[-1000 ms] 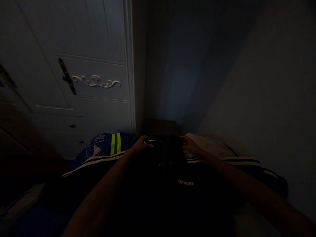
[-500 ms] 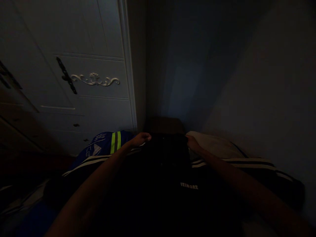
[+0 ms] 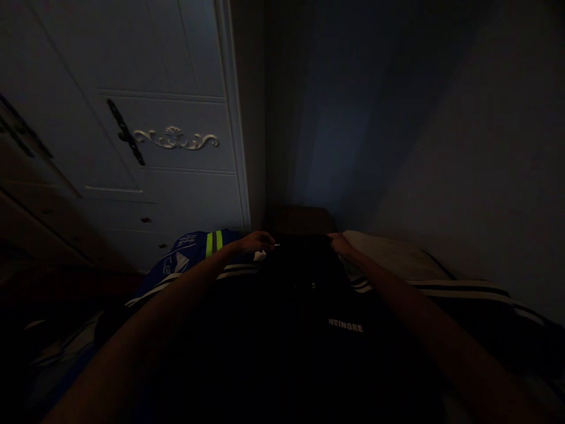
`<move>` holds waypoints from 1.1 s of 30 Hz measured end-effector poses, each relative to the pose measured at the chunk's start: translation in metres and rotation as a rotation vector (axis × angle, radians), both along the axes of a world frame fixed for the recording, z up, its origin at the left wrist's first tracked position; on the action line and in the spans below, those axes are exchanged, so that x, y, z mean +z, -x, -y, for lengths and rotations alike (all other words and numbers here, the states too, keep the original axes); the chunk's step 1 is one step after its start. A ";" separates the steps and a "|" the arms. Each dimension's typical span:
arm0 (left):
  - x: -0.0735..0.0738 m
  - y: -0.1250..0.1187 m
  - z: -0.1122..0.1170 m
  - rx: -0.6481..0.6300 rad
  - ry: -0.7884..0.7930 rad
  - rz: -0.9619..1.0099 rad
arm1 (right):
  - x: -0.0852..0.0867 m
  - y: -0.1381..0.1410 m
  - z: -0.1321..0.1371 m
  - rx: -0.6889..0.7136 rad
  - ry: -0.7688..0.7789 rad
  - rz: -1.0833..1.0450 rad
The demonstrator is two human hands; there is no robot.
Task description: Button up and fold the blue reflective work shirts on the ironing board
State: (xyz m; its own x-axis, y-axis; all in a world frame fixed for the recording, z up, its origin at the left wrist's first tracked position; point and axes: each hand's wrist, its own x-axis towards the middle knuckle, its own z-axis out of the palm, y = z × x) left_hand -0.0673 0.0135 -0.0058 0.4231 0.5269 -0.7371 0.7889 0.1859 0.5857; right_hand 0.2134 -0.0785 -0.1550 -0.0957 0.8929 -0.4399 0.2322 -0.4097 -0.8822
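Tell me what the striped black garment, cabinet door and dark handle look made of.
Striped black garment: soft cloth, probably matt; it drapes without visible shine. Too dark for the fibre.
Cabinet door: perhaps painted wood or board, smooth, pale, with grooved panels.
Dark handle: likely metal, judging by its slim, ornate outline; finish unclear.

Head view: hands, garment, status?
Left hand, right hand at top edge of dark garment. Garment spread, lettering visible. Blue cloth beyond left forearm. Darkness hides grip.
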 end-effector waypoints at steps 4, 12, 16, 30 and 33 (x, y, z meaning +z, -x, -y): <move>0.000 0.012 0.011 -0.033 -0.003 -0.081 | 0.004 -0.007 0.003 -0.054 -0.051 0.053; -0.006 0.005 0.013 -0.085 -0.217 0.075 | 0.068 0.003 -0.026 0.042 -0.516 0.256; 0.000 -0.007 0.013 -0.073 -0.198 0.128 | 0.099 0.036 -0.030 0.440 -0.552 0.176; -0.002 -0.037 0.011 -0.066 -0.145 0.117 | 0.086 0.051 -0.053 0.677 -0.183 -0.146; -0.013 -0.043 0.004 -0.147 -0.291 -0.011 | 0.076 0.056 -0.051 0.627 -0.262 -0.121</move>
